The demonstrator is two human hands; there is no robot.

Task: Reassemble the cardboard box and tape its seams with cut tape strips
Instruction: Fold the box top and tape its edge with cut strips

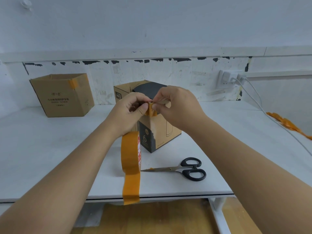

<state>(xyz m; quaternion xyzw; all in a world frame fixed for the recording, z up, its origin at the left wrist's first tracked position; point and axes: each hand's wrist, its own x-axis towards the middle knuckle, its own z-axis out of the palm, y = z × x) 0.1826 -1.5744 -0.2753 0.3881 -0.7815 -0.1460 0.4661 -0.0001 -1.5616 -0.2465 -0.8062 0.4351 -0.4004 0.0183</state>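
The small cardboard box (160,132) stood upright on the white table (50,157), its dark top flap raised. Directly above the box's near top corner, the left hand (128,110) and right hand (175,105) met, thumb and forefinger of each pinched on a crumpled piece of orange tape (150,111). A tape strip (130,166) hung from under the left hand, in front of the box and past the table edge; no roll was visible. Judged advisable: tease the stuck tape apart gently, keeping it flat and off the fingers, before laying it along a seam. Scissors (184,168) lay closed just in front of the box, within reach. A larger open box (62,95) stood well to the left of it; discarded tape scraps (287,124) and a white cable (263,108) lay to its right. Nothing obstructed the work.
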